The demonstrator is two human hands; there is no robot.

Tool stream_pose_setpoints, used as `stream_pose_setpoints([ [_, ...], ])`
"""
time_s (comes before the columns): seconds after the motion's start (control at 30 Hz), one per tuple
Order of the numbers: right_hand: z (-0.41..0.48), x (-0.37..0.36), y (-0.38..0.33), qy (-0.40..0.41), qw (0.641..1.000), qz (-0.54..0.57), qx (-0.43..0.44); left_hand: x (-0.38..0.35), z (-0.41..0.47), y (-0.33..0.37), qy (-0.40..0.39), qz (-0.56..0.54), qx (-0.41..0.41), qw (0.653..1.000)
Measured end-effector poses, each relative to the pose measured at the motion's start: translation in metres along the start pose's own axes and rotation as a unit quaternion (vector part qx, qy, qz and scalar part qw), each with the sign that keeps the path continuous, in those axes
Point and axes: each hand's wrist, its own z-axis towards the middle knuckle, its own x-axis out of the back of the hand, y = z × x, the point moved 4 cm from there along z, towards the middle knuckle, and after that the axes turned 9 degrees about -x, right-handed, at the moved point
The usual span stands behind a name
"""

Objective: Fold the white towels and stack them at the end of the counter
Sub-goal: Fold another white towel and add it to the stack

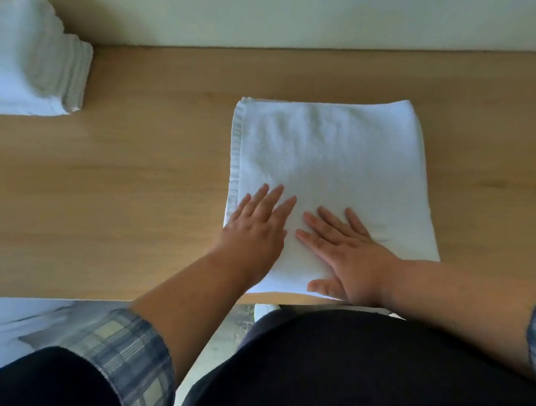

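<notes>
Running across the whole view, the counter (133, 179) is light wood, with a pale wall (311, 15) along its far edge and wide bare room left of centre and to the right. A stack (22, 57) of folded white towels sits at the far left end, its layered edges facing right. More white cloth (13, 325) lies at the near left, blurred, perhaps unfolded towels. A folded towel (326, 158) lies flat right of centre, hemmed edge to the left, near edge at the counter's front lip. Both hands press flat on its near part, fingers spread, grasping nothing: the left hand (256, 231) by the hemmed edge, the right hand (354, 257) just beside it, thumb at the near edge.
</notes>
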Motion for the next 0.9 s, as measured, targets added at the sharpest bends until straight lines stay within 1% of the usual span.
stream_pose_setpoints([
  [0.03, 0.000, 0.000, 0.002, 0.005, 1.000, 0.007, -0.028, -0.003, 0.019, -0.010, -0.042, -0.014, 0.003, 0.999],
  [0.1, 0.000, -0.002, 0.003, 0.002, 0.998, 0.010, -0.058, -0.006, 0.055, -0.037, -0.091, -0.021, 0.047, 0.995],
  [0.17, 0.000, -0.005, 0.003, -0.004, 0.998, 0.011, -0.061, -0.004, 0.087, -0.064, -0.102, -0.004, 0.078, 0.992],
  [0.23, 0.000, -0.007, 0.004, -0.006, 0.998, 0.021, -0.055, 0.000, 0.114, -0.087, -0.105, 0.018, 0.092, 0.990],
  [0.4, -0.001, -0.008, 0.006, 0.008, 0.998, 0.037, -0.047, 0.004, 0.153, -0.105, -0.124, 0.040, 0.085, 0.988],
  [0.47, -0.002, -0.008, 0.007, 0.010, 0.998, 0.047, -0.044, 0.009, 0.161, -0.099, -0.120, 0.060, 0.100, 0.986],
  [0.5, -0.003, -0.008, 0.007, 0.008, 0.998, 0.052, -0.041, 0.011, 0.161, -0.089, -0.098, 0.064, 0.103, 0.988],
  [0.53, -0.003, -0.007, 0.006, 0.007, 0.998, 0.057, -0.038, 0.013, 0.157, -0.075, -0.066, 0.052, 0.094, 0.992],
  [0.6, -0.003, -0.004, 0.006, 0.006, 0.997, 0.068, -0.033, 0.010, 0.140, -0.035, -0.019, -0.005, 0.038, 0.999],
  [0.67, -0.003, -0.002, 0.008, 0.012, 0.995, 0.090, -0.036, -0.002, 0.116, -0.002, -0.039, -0.024, -0.005, 0.999],
  [0.73, -0.004, 0.001, 0.010, 0.035, 0.991, 0.119, -0.044, -0.015, 0.099, 0.009, -0.080, -0.003, -0.007, 0.997],
  [0.77, -0.004, 0.001, 0.010, 0.054, 0.988, 0.133, -0.051, -0.019, 0.096, 0.008, -0.087, 0.008, -0.003, 0.996],
  [0.83, -0.004, 0.000, 0.013, 0.099, 0.977, 0.165, -0.091, -0.023, 0.098, 0.003, -0.082, 0.021, 0.000, 0.996],
  [0.9, -0.001, -0.001, 0.028, 0.138, 0.954, 0.179, -0.195, -0.026, 0.100, 0.003, -0.083, 0.038, 0.001, 0.996],
])
